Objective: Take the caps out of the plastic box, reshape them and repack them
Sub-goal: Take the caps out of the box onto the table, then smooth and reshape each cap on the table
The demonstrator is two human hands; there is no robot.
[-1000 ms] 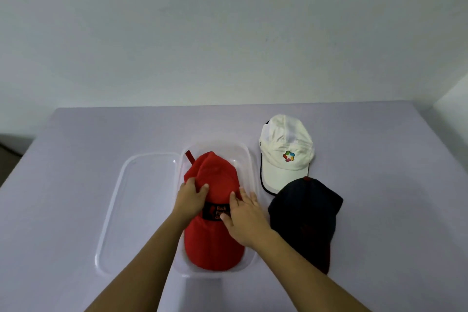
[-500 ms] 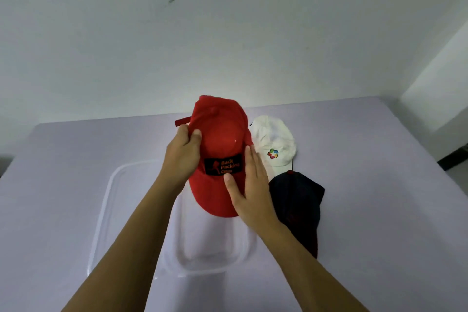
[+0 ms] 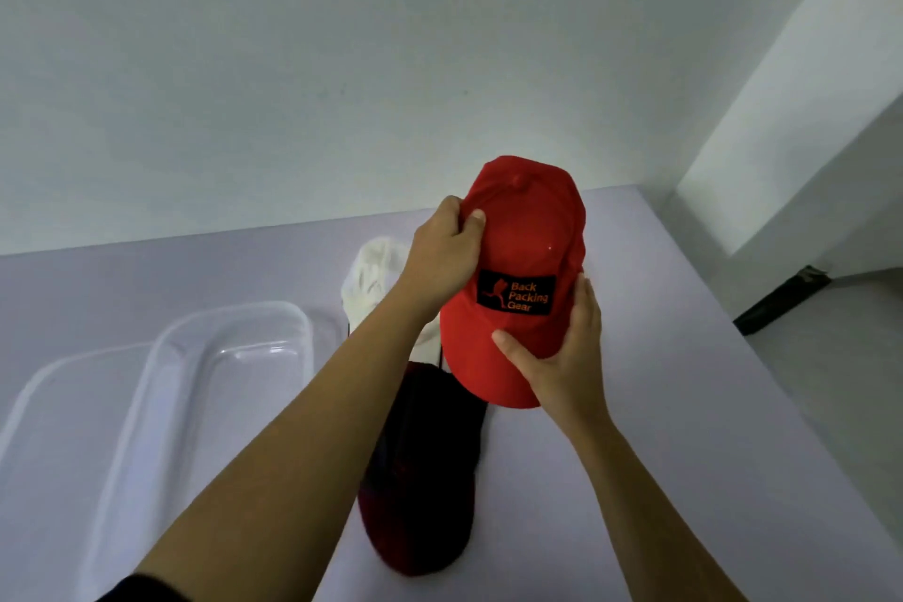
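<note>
red cap held up above desk | left hand grips crown side, right hand grips brim | dark cap, white cap below left hand | plastic box left of it

Beneath the grip on the red cap, a white cap and a dark cap block the table. Left of the grip stands the box; right of it, the table offers room.

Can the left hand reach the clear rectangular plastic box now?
Probably not yet: the left hand grips the red fabric baseball cap, though nothing blocks the clear rectangular plastic box.
</note>
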